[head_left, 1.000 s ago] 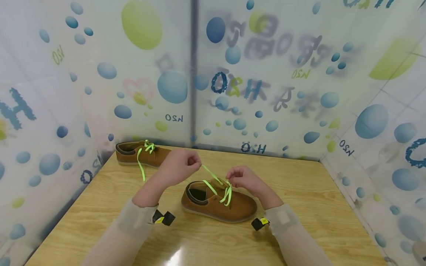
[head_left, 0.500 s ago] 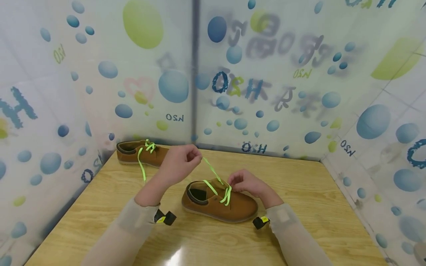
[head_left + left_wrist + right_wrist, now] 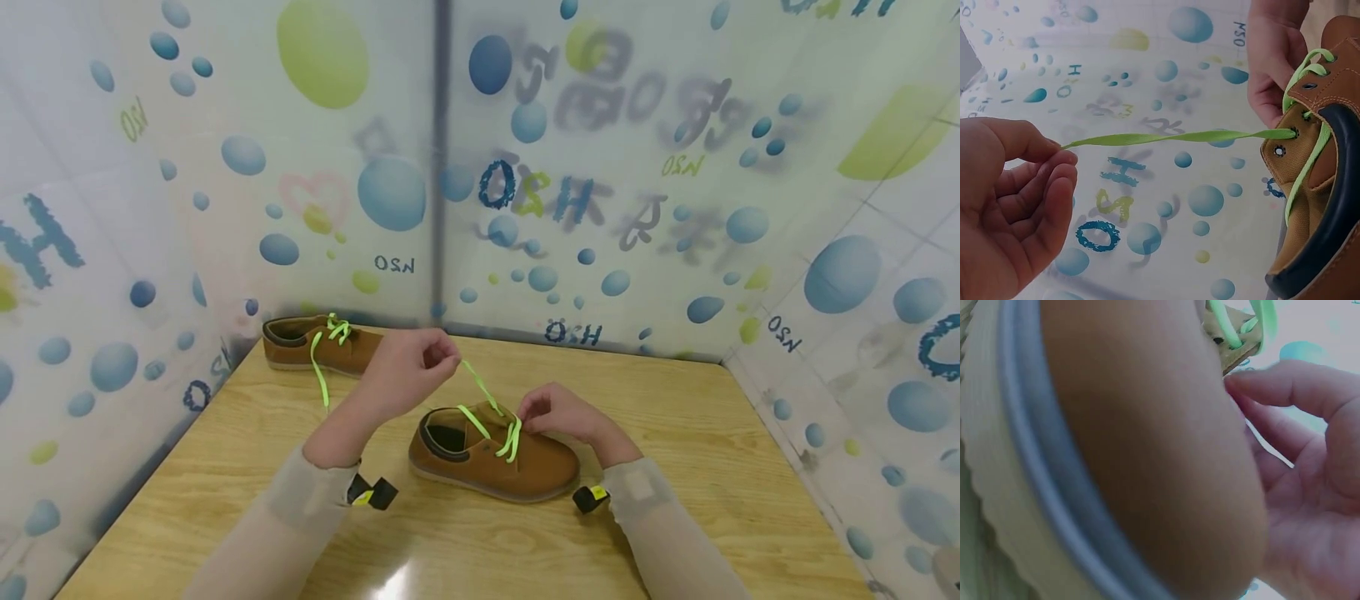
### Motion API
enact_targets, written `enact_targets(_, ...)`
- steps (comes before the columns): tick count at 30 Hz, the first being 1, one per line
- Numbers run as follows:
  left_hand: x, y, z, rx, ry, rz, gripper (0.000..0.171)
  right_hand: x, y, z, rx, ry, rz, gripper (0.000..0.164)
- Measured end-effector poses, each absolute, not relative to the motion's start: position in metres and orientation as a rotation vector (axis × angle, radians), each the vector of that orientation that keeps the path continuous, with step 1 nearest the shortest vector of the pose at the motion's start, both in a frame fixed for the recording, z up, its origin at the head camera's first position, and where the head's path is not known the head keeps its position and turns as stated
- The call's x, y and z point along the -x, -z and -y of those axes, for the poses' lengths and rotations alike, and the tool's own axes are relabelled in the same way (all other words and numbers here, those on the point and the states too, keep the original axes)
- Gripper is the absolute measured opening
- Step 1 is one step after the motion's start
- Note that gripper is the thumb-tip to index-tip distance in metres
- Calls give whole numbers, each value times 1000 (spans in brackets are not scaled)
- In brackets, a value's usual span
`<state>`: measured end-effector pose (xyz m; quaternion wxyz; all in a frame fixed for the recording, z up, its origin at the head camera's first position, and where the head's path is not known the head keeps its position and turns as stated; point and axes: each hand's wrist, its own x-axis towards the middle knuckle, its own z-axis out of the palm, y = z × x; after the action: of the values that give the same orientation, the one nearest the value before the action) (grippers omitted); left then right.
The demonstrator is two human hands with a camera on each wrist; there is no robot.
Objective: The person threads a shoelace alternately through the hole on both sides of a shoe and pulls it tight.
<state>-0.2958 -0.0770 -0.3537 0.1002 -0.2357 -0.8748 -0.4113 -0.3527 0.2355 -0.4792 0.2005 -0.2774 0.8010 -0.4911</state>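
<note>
A brown shoe [image 3: 495, 467] with bright green laces lies on the table, its toe to the right. My left hand [image 3: 412, 371] pinches the end of a green shoelace [image 3: 1166, 137] between thumb and forefinger, up and left of the shoe. The lace runs twisted and fairly taut to an eyelet on the far flap, as the left wrist view shows. My right hand [image 3: 562, 414] curls its fingers against the far side of the shoe, beside the lacing. In the right wrist view the toe partly hides those fingers [image 3: 1260, 387], whose tips come together at the shoe's edge.
A second brown shoe [image 3: 322, 346] stands at the back left, its green lace hanging onto the wooden table [image 3: 675, 467]. A printed curtain-like wall [image 3: 585, 275] closes off the back, and similar walls rise at both sides.
My left hand has risen slightly, drawing the lace up from the eyelet. My right hand has shifted from above the laces down to the far side of the shoe.
</note>
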Motion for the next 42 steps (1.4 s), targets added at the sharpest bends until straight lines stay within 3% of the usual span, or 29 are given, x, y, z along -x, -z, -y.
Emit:
enact_targets(9, 296, 359, 69, 785, 1271, 2658, 9, 335, 455, -219, 694, 1675, -2542, 9)
enact_targets(18, 299, 370, 57, 899, 1255, 2680, 10, 305, 426, -193, 903, 2045, -2260, 12)
enact_targets(28, 298, 380, 50, 1015, 1305, 2642, 9, 298, 428, -182, 987, 2075, -2285, 15)
enact_targets(42, 298, 379, 49, 858, 1395, 2629, 8, 301, 432, -182, 971, 2093, -2379, 15)
